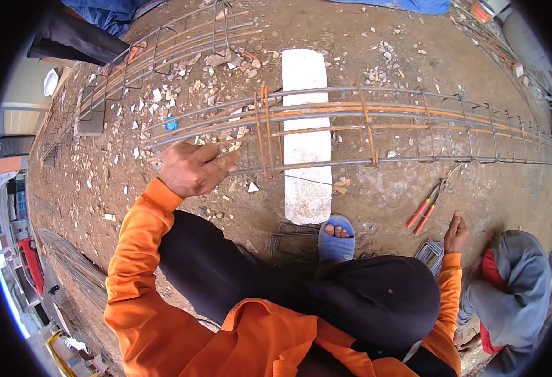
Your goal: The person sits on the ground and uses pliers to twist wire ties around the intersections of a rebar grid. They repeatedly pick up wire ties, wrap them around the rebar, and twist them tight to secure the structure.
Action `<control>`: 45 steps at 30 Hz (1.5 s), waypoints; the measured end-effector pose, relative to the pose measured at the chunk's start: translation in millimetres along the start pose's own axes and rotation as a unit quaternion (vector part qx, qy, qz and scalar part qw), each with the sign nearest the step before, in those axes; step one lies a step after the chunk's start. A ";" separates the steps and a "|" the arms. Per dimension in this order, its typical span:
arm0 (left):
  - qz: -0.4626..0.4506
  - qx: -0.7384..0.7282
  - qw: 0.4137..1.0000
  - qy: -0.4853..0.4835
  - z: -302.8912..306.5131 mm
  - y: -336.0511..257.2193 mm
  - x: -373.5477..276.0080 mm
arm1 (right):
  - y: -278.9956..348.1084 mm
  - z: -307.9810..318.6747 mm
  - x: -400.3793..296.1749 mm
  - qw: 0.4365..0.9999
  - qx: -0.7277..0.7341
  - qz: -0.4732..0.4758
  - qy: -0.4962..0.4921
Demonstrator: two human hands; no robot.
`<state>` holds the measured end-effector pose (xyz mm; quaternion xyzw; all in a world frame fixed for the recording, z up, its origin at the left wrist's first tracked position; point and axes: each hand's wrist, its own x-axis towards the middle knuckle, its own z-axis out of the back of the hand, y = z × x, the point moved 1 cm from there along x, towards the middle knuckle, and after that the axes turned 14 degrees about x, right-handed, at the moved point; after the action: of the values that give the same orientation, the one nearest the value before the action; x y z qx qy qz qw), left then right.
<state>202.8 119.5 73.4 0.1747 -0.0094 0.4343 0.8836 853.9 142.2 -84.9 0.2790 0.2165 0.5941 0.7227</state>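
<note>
A long cage of steel reinforcing bars (346, 163) with rusty wire-tied stirrups (369, 125) lies across the view, over a whitish block (308, 198). My left hand (197, 169) is at the near bar's left end, its fingers bent around the bar tip; how firmly it grips is hard to see. My right hand (456, 233) is low on the right, its fingertips together, with a thin tie wire (398, 209) that seems to run from them towards the left. Pincers with red and yellow handles (426, 207) lie on the ground between the cage and my right hand.
Bent stirrups (430, 257) lie by my right knee, more (292, 242) beside my slippered foot. A crouching co-worker (516, 292) is at the lower right; another person's legs (78, 37) are at the upper left. A second rebar cage (155, 52) and rubble lie beyond. Bundled rods (75, 264) lie left.
</note>
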 end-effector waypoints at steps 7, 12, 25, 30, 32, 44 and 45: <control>-0.070 -0.104 0.989 -0.076 23.1 -40.7 55.2 | 121.5 -22.1 6.3 0.927 -0.054 0.143 0.344; -0.097 -0.086 0.976 -0.177 17.1 -76.9 120.8 | 294.5 -80.3 -27.7 0.720 0.429 0.101 0.536; 0.659 -0.629 0.392 -0.126 -87.9 -142.6 1.6 | 305.3 -53.2 -1.3 0.834 0.299 0.081 0.457; 0.709 -0.660 0.216 -0.127 -181.5 -112.2 -62.0 | 257.3 -142.1 -58.7 0.878 0.189 0.264 0.353; 0.658 -0.702 0.120 -0.245 -192.9 -86.9 -50.1 | 236.7 -168.8 -75.0 0.901 0.143 0.310 0.267; 0.269 -0.831 0.060 -0.483 -180.9 -23.2 -16.0 | 295.0 -193.1 -112.7 0.925 -0.114 0.158 0.325; 0.262 -0.833 0.056 -0.484 -176.7 -25.6 -13.3 | 298.6 -195.2 -116.8 0.931 -0.113 0.146 0.314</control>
<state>190.3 150.9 -102.5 -0.5182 -0.8361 0.1634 0.0762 484.3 97.6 -36.4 0.0237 0.3206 0.7710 0.5497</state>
